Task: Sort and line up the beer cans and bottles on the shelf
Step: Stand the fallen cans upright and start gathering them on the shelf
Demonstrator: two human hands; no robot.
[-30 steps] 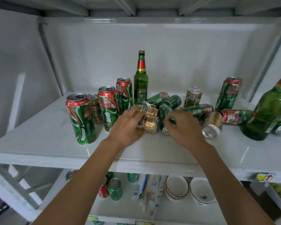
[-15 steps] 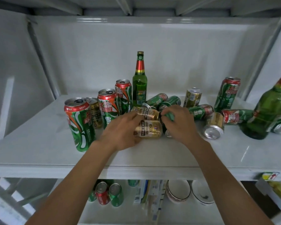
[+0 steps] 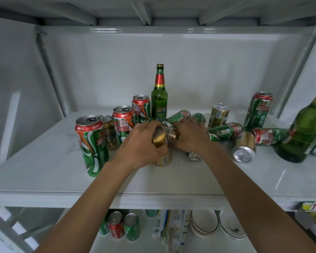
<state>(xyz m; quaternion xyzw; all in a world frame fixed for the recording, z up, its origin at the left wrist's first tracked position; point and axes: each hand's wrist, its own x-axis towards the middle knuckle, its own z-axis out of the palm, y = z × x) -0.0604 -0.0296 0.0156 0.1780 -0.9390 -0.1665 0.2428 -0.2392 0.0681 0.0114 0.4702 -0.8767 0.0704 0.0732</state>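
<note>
Centrally, both forearms reach up from the bottom edge onto the white shelf (image 3: 44, 161) and meet among the toppled cans. The left hand (image 3: 140, 145) lies knuckles up, wrist bent slightly inward, its fingers curled over a gold can (image 3: 160, 141) that stands roughly upright at the shelf's middle; the can's lower body shows below the palm and its top is mostly covered. The right hand (image 3: 191, 136) comes in from the right, back of the hand toward the camera, fingers wrapped round a second gold can (image 3: 171, 132) lying on its side just behind the first, the two cans touching or nearly so. Whether the right thumb is under that can cannot be told.

To the left, three tall green cans stand in a diagonal row: the front can (image 3: 91, 145), the middle can (image 3: 123, 125) and the back can (image 3: 141, 108). A short gold can (image 3: 109, 132) stands between the front and middle ones. A green bottle (image 3: 159, 99) stands upright behind the hands. To the right, green cans lie on their sides, one lying can (image 3: 224, 131) just beside the right wrist, and a fallen gold can (image 3: 243, 147) points its base forward. A big bottle (image 3: 306, 128) leans at the right edge. On the lower shelf are bowls (image 3: 204, 223).
</note>
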